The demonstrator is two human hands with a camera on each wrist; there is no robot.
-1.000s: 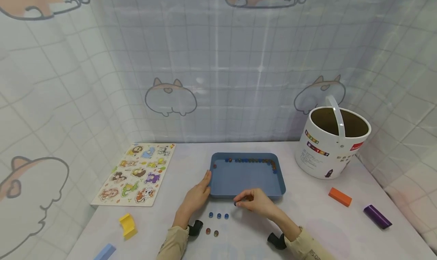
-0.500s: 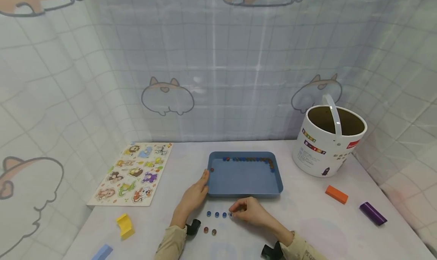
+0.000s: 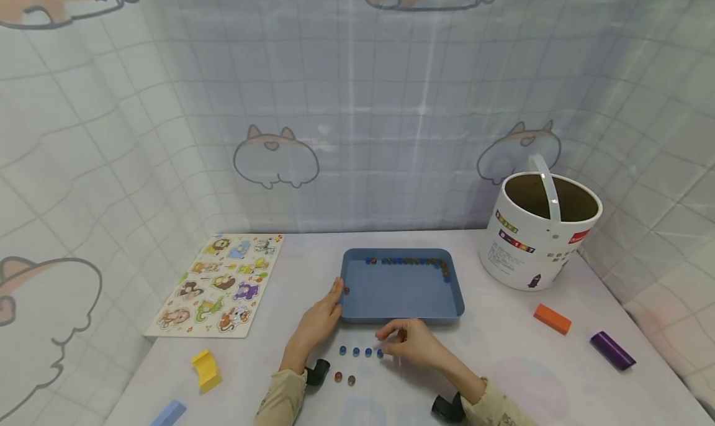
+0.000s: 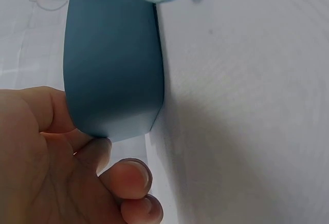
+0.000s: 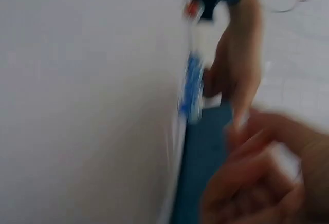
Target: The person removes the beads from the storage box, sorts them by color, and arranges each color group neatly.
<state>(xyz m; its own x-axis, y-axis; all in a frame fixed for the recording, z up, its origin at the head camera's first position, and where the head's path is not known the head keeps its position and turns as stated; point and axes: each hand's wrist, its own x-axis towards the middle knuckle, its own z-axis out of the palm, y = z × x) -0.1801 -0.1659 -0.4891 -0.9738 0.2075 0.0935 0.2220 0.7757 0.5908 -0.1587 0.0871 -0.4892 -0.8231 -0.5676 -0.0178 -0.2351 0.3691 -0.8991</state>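
My left hand [image 3: 318, 321] rests against the left side of a blue tray [image 3: 402, 295]; the left wrist view shows its fingers [image 4: 126, 179] at the tray's corner. Just in front of the tray, my right hand [image 3: 413, 342] hovers with thumb and fingers parted beside a blue marble [image 3: 380, 353], the rightmost in a short row. Further blue marbles [image 3: 355, 351] continue that row to the left. Two brownish marbles [image 3: 337, 377] lie nearer me. Inside the tray, several marbles [image 3: 410, 261] line the back and right walls, and a reddish one [image 3: 347, 290] sits by the left wall.
An animal puzzle board [image 3: 218, 283] lies at the left, with a yellow block [image 3: 206, 371] and a light blue block [image 3: 169, 413] in front. At the right stand a white bucket [image 3: 511, 258], an orange block [image 3: 552, 319] and a purple block [image 3: 612, 351].
My right hand has brought a blue marble down to the right end of the row and parted from it. The reddish marble in the tray has rolled towards me along the left wall.
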